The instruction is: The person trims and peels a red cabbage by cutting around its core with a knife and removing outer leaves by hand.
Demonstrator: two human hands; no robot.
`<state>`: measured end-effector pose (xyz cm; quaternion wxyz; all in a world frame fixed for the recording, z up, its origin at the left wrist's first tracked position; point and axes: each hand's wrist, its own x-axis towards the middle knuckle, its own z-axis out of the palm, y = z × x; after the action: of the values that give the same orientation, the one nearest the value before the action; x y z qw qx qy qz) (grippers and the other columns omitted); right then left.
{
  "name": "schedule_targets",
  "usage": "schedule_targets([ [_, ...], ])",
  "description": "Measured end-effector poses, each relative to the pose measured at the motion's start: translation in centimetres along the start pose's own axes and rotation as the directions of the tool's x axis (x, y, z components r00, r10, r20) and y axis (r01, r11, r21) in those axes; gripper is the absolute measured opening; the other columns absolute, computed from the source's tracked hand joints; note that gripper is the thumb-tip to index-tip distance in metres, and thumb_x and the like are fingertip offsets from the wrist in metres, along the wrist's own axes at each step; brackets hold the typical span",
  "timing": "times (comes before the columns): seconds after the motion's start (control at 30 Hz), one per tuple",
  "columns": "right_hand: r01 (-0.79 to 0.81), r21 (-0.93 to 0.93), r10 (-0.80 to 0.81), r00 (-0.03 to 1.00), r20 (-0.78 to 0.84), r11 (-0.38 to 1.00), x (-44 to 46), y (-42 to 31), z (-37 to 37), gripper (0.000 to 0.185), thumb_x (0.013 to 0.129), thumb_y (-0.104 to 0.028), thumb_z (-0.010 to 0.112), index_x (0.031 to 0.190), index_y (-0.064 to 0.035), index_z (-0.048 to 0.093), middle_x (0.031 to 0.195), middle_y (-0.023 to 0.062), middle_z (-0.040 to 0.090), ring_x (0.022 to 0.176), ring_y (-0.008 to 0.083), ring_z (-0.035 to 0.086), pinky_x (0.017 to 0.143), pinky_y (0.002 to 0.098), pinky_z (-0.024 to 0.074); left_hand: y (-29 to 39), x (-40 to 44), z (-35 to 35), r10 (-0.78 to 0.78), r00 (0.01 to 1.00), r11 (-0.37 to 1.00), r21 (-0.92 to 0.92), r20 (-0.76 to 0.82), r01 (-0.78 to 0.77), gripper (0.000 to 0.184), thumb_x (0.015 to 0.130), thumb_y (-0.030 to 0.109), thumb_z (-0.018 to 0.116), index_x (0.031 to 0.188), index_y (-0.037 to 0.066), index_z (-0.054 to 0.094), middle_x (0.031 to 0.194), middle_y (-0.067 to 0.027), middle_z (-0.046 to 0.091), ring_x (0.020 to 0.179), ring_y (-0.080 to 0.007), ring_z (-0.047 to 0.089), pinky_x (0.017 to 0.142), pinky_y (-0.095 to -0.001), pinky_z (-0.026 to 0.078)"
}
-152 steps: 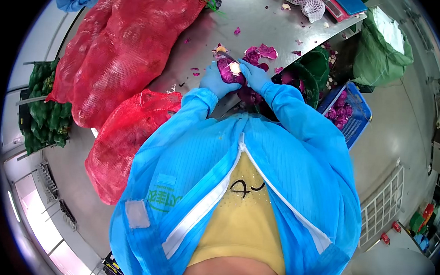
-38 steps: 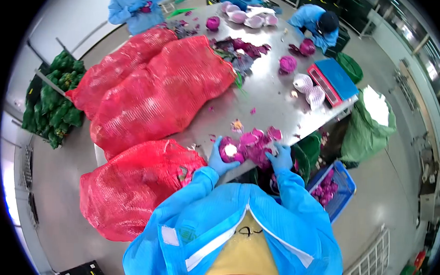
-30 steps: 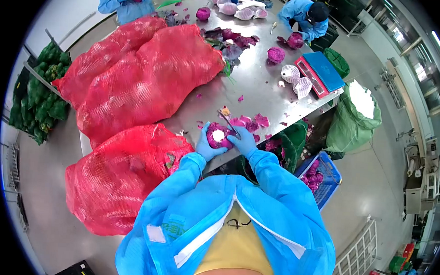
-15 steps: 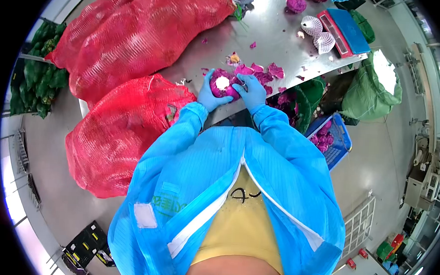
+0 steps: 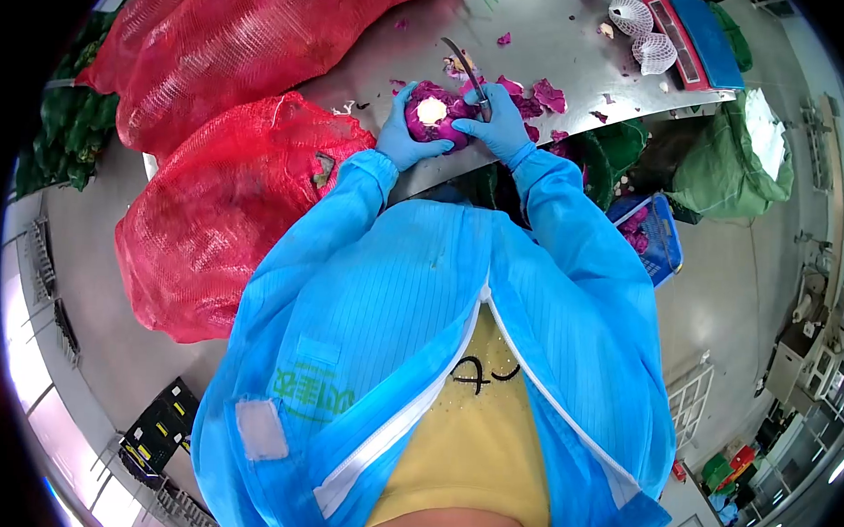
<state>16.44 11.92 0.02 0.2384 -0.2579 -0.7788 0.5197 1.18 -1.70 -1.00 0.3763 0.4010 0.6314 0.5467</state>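
A purple cabbage [image 5: 432, 112] with a pale cut stem faces up at the near edge of the metal table [image 5: 535, 42]. Around its left side curls my left hand [image 5: 407, 131], in a blue glove. My right hand [image 5: 500, 126], gloved too, is closed on the handle of a curved knife [image 5: 470, 72] at the cabbage's right; the blade points up and away. Loose purple leaves [image 5: 545, 96] lie just beyond and right of the hands.
Large red mesh sacks [image 5: 234, 48] fill the left, with another red sack [image 5: 217, 217] nearer. At right are a blue-and-red scale [image 5: 700, 40], white foam nets [image 5: 653, 53], a green sack [image 5: 737, 164], a dark green bag [image 5: 617, 159] and a blue basket [image 5: 664, 241] holding purple pieces.
The view has tilted downward, so the two people across the table are out of sight. The knife blade, mostly hidden half a second ago, now stands out above my right hand.
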Motion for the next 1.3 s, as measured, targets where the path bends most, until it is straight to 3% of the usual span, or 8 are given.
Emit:
schedule_targets([
  [0.03,0.138,0.026,-0.135,0.987,-0.09,0.99,-0.1,-0.6,0.3,0.059,0.066,-0.033,0.078,0.115,-0.0089,0.056,0.106,0.0108,0.054,0.098,0.0249,0.053,0.087,0.0346,0.0426,0.3,0.3,0.1,0.002,1.0,1.0,-0.005,-0.004,-0.002,0.112,0.052,0.018,0.088,0.14,0.008,0.019,0.131,-0.0138,0.042,0.12,-0.0248,0.045,0.102,-0.0364,0.038],
  [0.13,0.023,-0.063,-0.02,0.999,0.051,0.998,-0.1,-2.1,-0.2,0.054,0.07,-0.031,0.075,0.117,-0.0114,0.058,0.107,0.0093,0.056,0.097,0.0241,0.055,0.086,0.0345,0.0436,0.4,0.2,-0.4,-0.057,0.998,0.998,0.003,0.014,0.057,0.11,0.053,0.018,0.087,0.139,0.007,0.02,0.131,-0.0141,0.043,0.12,-0.0246,0.045,0.101,-0.0366,0.038],
  [0.17,0.179,-0.087,-0.183,0.982,-0.039,0.98,-0.1,-1.4,0.3,0.045,0.072,-0.029,0.073,0.111,-0.0106,0.062,0.101,0.0084,0.057,0.094,0.0243,0.056,0.084,0.0336,0.0451,-0.3,0.5,-0.4,-0.038,0.999,0.999,0.011,0.009,0.038,0.111,0.052,0.02,0.088,0.139,0.007,0.02,0.13,-0.0151,0.043,0.119,-0.0255,0.046,0.101,-0.036,0.039],
  [0.33,0.174,-0.233,-0.177,0.984,0.011,0.957,0.4,-3.0,-0.8,0.041,0.071,-0.028,0.074,0.106,-0.0102,0.062,0.097,0.0092,0.056,0.092,0.0265,0.056,0.083,0.0345,0.0457,0.2,0.6,-0.3,-0.014,1.0,0.999,0.045,0.018,0.013,0.112,0.05,0.022,0.089,0.138,0.005,0.021,0.128,-0.0159,0.045,0.118,-0.0261,0.047,0.101,-0.036,0.039],
  [0.57,0.183,-0.274,-0.061,0.914,0.4,0.944,3.5,-3.0,-2.6,0.044,0.065,-0.031,0.079,0.094,-0.0058,0.057,0.092,0.0125,0.058,0.087,0.0294,0.057,0.076,0.0365,0.0458,2.0,0.5,-0.6,-0.05,0.994,0.994,0.105,0.102,0.039,0.108,0.052,0.019,0.087,0.138,0.006,0.022,0.129,-0.0149,0.045,0.119,-0.0249,0.046,0.1,-0.036,0.039],
  [0.93,0.159,-0.25,-0.085,0.955,0.283,0.955,2.6,-2.0,-1.5,0.06,0.061,-0.025,0.082,0.109,-0.0016,0.054,0.101,0.0145,0.058,0.094,0.0305,0.057,0.082,0.0382,0.0463,0.6,1.0,-0.6,0.051,0.994,0.999,-0.005,0.099,-0.051,0.108,0.05,0.02,0.089,0.136,0.004,0.025,0.127,-0.0147,0.045,0.119,-0.0252,0.046,0.101,-0.0373,0.039],
  [0.97,0.147,-0.2,-0.094,0.964,0.249,0.969,2.5,-2.0,-1.5,0.05,0.059,-0.022,0.084,0.097,-0.0013,0.057,0.083,0.0107,0.058,0.076,0.0239,0.056,0.071,0.0351,0.0464,0.7,1.0,-0.5,0.041,0.993,0.999,-0.013,0.108,-0.039,0.109,0.049,0.02,0.089,0.136,0.004,0.025,0.127,-0.0147,0.045,0.119,-0.0252,0.046,0.101,-0.0373,0.039],
  [1.3,0.021,-0.048,-0.011,0.981,0.194,0.999,1.4,-2.5,-1.3,0.034,0.067,-0.018,0.081,0.084,-0.0045,0.055,0.078,0.003,0.055,0.071,0.0148,0.052,0.066,0.0302,0.0444,1.0,0.7,-0.4,-0.026,0.996,1.0,-0.003,0.089,0.027,0.115,0.048,0.022,0.089,0.138,0.003,0.022,0.13,-0.0161,0.043,0.12,-0.0272,0.045,0.103,-0.0363,0.037],
])
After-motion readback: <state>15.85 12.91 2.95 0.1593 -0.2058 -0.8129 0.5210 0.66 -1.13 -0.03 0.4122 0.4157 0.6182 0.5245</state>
